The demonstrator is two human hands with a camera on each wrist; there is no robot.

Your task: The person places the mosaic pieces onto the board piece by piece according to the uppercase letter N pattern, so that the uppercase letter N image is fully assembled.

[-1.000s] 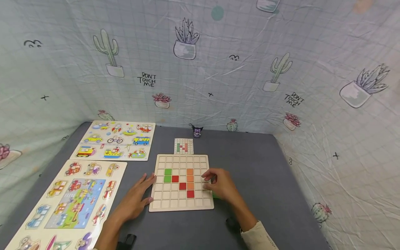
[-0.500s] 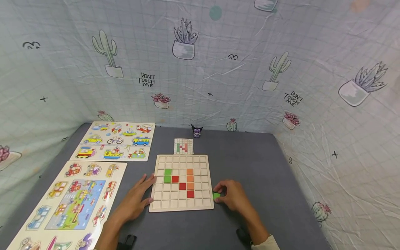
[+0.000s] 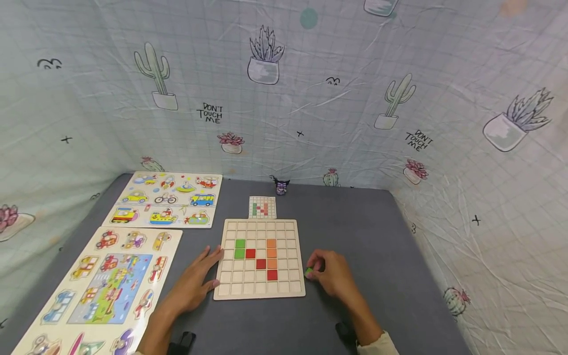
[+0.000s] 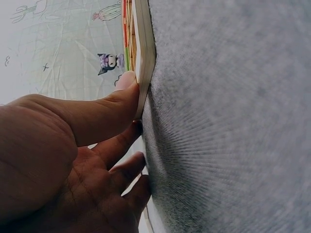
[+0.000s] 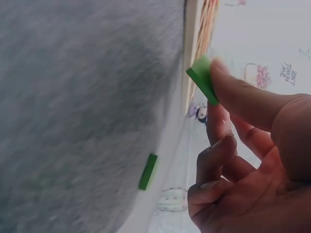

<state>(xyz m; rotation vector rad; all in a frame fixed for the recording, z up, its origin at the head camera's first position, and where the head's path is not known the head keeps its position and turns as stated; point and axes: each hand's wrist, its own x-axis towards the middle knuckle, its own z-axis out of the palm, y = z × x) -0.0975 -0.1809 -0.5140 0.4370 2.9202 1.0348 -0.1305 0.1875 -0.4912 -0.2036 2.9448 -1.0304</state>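
Observation:
A square wooden grid board [image 3: 259, 298] lies on the grey table. Two green tiles [image 3: 240, 248] sit in its left part, with three red tiles [image 3: 261, 264] running diagonally and three orange tiles [image 3: 271, 253] in a column. My left hand [image 3: 193, 281] rests against the board's left edge, thumb and fingertips touching it. Just off the right edge, my right hand [image 3: 334, 273] pinches a green tile [image 5: 203, 80] between thumb and finger, tilted and raised off the cloth in the right wrist view. Another green tile [image 5: 148, 172] lies on the table, hidden in the head view.
Behind the board lies a small pattern card [image 3: 263, 198] with coloured squares. A small dark figurine [image 3: 281, 187] stands at the back. Two vehicle puzzle boards, one farther back [image 3: 168, 173] and one nearer [image 3: 57, 333], fill the left side. A printed curtain [image 3: 301, 98] surrounds the table.
My right hand has moved from over the board's right columns to the table beside it. It has picked up a green tile there. The left hand has stayed in place.

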